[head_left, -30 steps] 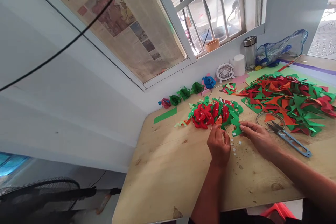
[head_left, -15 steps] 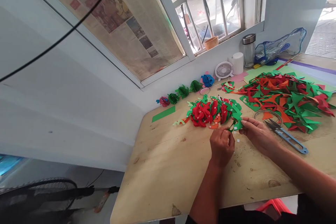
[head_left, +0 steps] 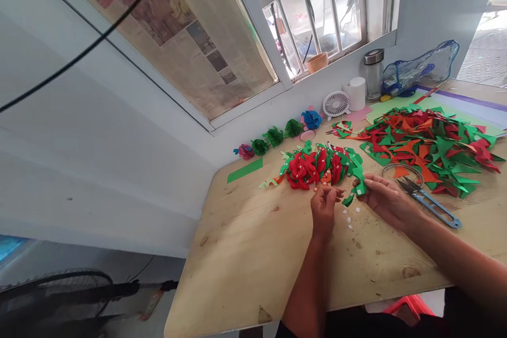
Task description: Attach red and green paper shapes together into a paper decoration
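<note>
My right hand (head_left: 382, 195) pinches a green paper piece (head_left: 360, 187) with small white squares on it, at the right end of a cluster of red and green paper shapes (head_left: 309, 168). Just left of the green piece is my left hand (head_left: 325, 205), its thumb and fingertips pressed together; anything between them is too small to make out. The lower green tip hangs free between both hands. Small white squares (head_left: 349, 226) lie on the wooden table (head_left: 237, 253) below.
Blue snips (head_left: 433, 206) and a tape ring (head_left: 396, 165) lie right of my right hand. Behind them is a heap of red, green and orange scraps (head_left: 428, 142). A small fan (head_left: 336, 104), a glass jar (head_left: 373, 76) and paper ornaments (head_left: 274, 136) line the wall.
My left hand has come off the green paper and moved slightly left. More white squares show on the table under the hands. My right hand still holds the green piece.
</note>
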Demonstrator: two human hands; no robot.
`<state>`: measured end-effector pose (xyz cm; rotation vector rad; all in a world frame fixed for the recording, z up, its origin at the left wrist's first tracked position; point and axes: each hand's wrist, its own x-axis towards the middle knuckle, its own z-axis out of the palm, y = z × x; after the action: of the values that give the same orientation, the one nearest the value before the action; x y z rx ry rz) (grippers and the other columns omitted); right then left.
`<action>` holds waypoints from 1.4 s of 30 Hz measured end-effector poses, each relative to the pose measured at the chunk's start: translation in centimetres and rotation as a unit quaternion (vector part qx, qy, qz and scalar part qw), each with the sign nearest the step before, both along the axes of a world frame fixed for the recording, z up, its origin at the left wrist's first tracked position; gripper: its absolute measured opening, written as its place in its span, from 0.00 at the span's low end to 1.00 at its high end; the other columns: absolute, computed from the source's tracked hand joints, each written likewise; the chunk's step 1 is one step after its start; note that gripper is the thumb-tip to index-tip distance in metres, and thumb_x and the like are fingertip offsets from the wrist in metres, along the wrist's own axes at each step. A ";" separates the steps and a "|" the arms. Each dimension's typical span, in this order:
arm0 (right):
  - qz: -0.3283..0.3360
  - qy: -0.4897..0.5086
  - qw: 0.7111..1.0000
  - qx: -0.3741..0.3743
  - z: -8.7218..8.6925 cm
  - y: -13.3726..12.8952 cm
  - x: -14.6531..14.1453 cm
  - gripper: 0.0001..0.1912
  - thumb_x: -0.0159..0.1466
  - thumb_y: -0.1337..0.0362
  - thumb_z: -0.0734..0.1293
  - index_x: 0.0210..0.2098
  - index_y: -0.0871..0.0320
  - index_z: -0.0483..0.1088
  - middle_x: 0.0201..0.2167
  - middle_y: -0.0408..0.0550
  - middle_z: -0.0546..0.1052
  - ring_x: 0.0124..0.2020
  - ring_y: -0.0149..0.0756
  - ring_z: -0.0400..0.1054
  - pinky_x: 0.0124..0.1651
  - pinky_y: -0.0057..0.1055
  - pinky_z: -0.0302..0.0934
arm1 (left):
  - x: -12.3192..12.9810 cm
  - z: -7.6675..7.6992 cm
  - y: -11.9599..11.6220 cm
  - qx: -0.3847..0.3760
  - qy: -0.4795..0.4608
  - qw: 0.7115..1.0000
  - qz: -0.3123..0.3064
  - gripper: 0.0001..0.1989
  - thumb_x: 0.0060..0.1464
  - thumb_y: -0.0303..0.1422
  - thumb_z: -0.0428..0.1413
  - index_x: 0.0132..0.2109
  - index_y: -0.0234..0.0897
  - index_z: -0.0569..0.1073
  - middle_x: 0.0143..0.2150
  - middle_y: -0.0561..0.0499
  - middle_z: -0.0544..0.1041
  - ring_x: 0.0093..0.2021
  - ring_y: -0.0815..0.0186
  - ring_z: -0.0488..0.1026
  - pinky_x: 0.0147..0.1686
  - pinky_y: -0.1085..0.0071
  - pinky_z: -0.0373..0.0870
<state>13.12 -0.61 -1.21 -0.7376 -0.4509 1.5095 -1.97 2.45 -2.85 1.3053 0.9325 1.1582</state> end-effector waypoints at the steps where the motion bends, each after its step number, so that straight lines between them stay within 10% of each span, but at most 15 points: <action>1: 0.010 -0.004 1.000 -0.001 0.0 -0.1 -0.1 0.06 0.51 0.63 0.72 0.28 0.56 0.73 0.26 0.44 0.74 0.26 0.29 0.66 0.31 0.26 0.63 | 0.0 -0.2 0.3 -0.061 -0.027 0.997 -0.029 0.14 0.49 0.41 0.55 0.32 0.32 0.71 0.30 0.46 0.75 0.30 0.67 0.71 0.32 0.71 0.67; 6: 0.051 -0.042 0.998 0.008 -0.6 -0.2 -0.2 0.06 0.52 0.63 0.71 0.30 0.56 0.73 0.26 0.43 0.73 0.25 0.28 0.64 0.31 0.26 0.61 | -0.1 -1.2 1.1 -0.218 -0.109 0.957 -0.160 0.20 0.38 0.43 0.63 0.32 0.28 0.74 0.21 0.49 0.72 0.21 0.68 0.69 0.23 0.72 0.63; 21: 0.081 -0.136 0.987 -0.003 -0.4 -0.5 -0.3 0.09 0.50 0.59 0.72 0.29 0.56 0.74 0.26 0.45 0.74 0.27 0.32 0.65 0.30 0.28 0.61 | -1.5 -0.4 1.0 -0.249 -0.109 0.933 -0.234 0.15 0.37 0.36 0.66 0.30 0.29 0.73 0.23 0.49 0.75 0.22 0.70 0.70 0.27 0.73 0.63; 33: -0.017 -0.170 0.983 -0.061 -0.8 0.2 0.0 0.13 0.47 0.57 0.74 0.29 0.56 0.73 0.21 0.43 0.72 0.22 0.29 0.63 0.24 0.25 0.58 | -2.7 0.3 1.8 -0.256 -0.205 0.937 -0.119 0.11 0.40 0.33 0.64 0.30 0.32 0.71 0.23 0.50 0.75 0.23 0.70 0.70 0.26 0.74 0.64; 42: 0.014 -0.392 0.920 -0.021 -0.3 -0.1 -0.5 0.19 0.50 0.47 0.69 0.29 0.57 0.73 0.19 0.44 0.72 0.21 0.32 0.63 0.24 0.28 0.56 | -0.9 0.8 0.9 -0.239 -0.205 0.945 -0.089 0.13 0.37 0.35 0.64 0.29 0.32 0.71 0.22 0.50 0.75 0.20 0.72 0.68 0.21 0.75 0.61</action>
<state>12.67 -0.71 -1.46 -1.3752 -1.0293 1.1989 -2.88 3.34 -2.02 0.7018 0.7080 0.9359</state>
